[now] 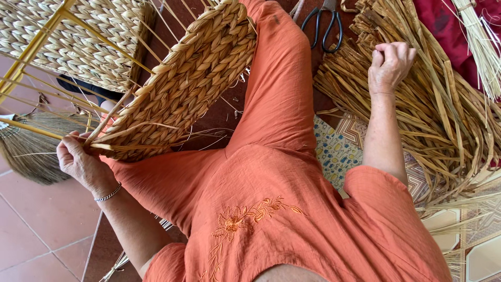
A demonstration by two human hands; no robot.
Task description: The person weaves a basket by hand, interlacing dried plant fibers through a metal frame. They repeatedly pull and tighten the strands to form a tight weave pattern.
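Note:
A half-woven basket (188, 78) of braided straw on a yellow wire frame (47, 36) rests on my lap. My left hand (78, 159) grips the loose straw ends at the basket's lower edge, fingers closed around them. My right hand (389, 65) reaches out to the right into a pile of dried flat straw strands (438, 109), fingers curled on some of them. I wear orange clothes (271, 172), and a silver bracelet (108, 195) sits on my left wrist.
Black-handled scissors (326, 23) lie at the top beside the straw pile. A straw broom (31, 149) lies on the red tiled floor (47, 230) at left. A patterned mat (336, 151) is under me; red cloth (459, 31) lies at top right.

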